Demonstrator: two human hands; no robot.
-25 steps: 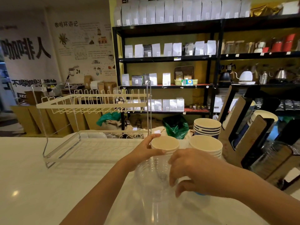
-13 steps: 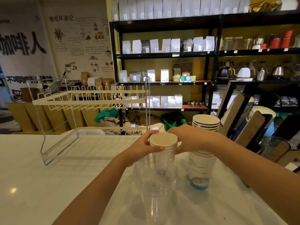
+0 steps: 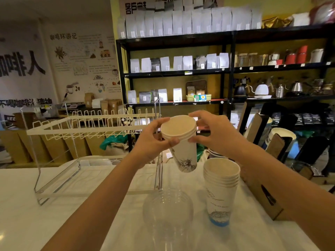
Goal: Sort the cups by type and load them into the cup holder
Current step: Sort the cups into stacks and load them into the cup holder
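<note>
While both hands, left hand (image 3: 154, 142) and right hand (image 3: 215, 134), grip the upright nested white paper cups (image 3: 181, 140) by the rim, the wooden slotted cup holder (image 3: 261, 194) lies nearer the right hand, along the surface's right edge.

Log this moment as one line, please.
stage: sorting | both hands: left hand and right hand grip small paper-cup stack, lifted | counter: taller paper-cup stack, clear cups | cup holder: right

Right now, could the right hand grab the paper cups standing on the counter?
Probably not yet. The right hand and left hand both grip the lifted paper cup stack. Nothing blocks the way down to the standing paper cup stack just below, but it must let go first.
</note>
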